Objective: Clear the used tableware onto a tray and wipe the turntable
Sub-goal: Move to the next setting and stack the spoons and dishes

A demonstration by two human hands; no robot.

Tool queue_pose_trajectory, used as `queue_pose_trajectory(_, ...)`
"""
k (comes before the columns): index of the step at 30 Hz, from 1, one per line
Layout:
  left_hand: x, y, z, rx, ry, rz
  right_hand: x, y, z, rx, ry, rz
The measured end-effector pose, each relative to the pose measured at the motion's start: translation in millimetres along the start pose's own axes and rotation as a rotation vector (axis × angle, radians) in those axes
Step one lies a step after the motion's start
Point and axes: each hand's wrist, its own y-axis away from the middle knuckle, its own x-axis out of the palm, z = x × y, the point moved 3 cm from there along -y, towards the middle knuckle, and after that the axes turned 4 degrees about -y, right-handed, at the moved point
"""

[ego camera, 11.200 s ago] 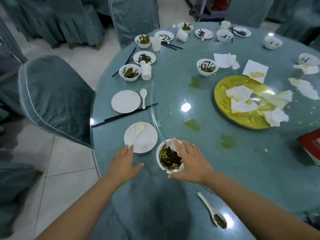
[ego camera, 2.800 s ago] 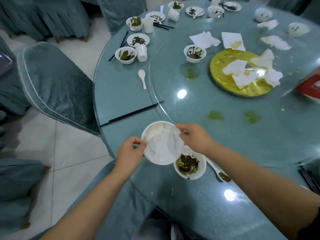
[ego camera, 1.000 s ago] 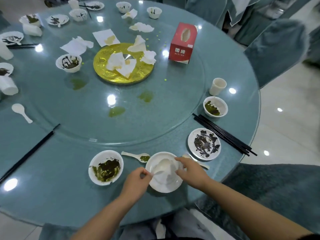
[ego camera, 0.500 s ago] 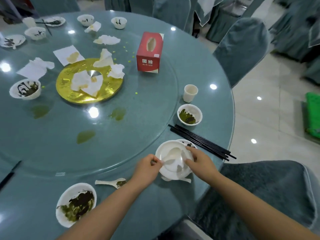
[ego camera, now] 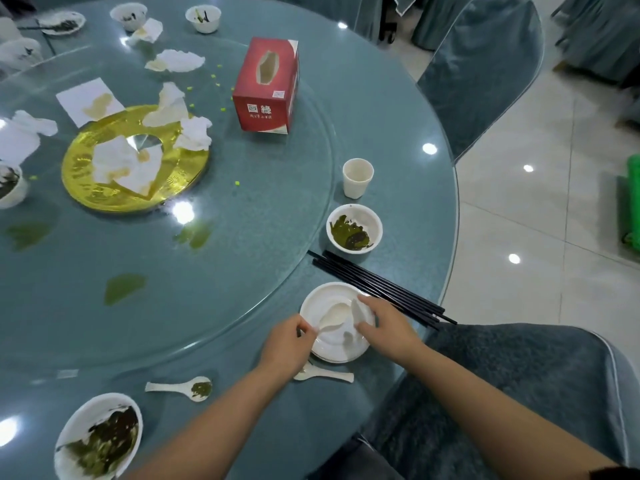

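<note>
Still gripped by left hand and right hand, white plates now lowered beside black chopsticks.

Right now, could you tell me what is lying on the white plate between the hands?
A white spoon lies on the plate, its handle pinched by the left hand. The right hand covers the plate's right edge, hiding whatever is there.
</note>
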Motion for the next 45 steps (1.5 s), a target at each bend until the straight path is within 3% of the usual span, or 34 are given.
queue_pose_trajectory(7,0,7,3,0.013,0.004,-0.009,1,2,-8,-0.029,0.015,0.012)
queue_pose_trajectory(14,-28,26,18,0.030,0.146,-0.159,3,12,19,-0.225,0.098,-0.105)
queue_pose_trajectory(22,-62,68,82,-0.088,0.313,-0.239,68,19,62,-0.451,0.476,0.133)
queue_pose_trajectory(25,-66,83,105,-0.161,0.425,-0.238,94,17,72,-0.590,0.708,0.221)
queue_pose_trajectory(30,-68,103,132,-0.220,0.502,-0.207,119,12,75,-0.696,0.894,0.294)
queue_pose_trajectory(33,-67,111,150,-0.249,0.511,-0.165,123,7,84,-0.632,0.808,0.262)
queue_pose_trajectory(36,-69,119,160,-0.274,0.510,-0.151,124,7,101,-0.370,0.447,0.286)
queue_pose_trajectory(39,-72,122,163,-0.269,0.532,-0.169,129,15,126,-0.300,0.171,0.299)
queue_pose_trajectory(45,-78,124,155,-0.269,0.645,-0.198,144,20,159,-0.321,0.144,0.184)
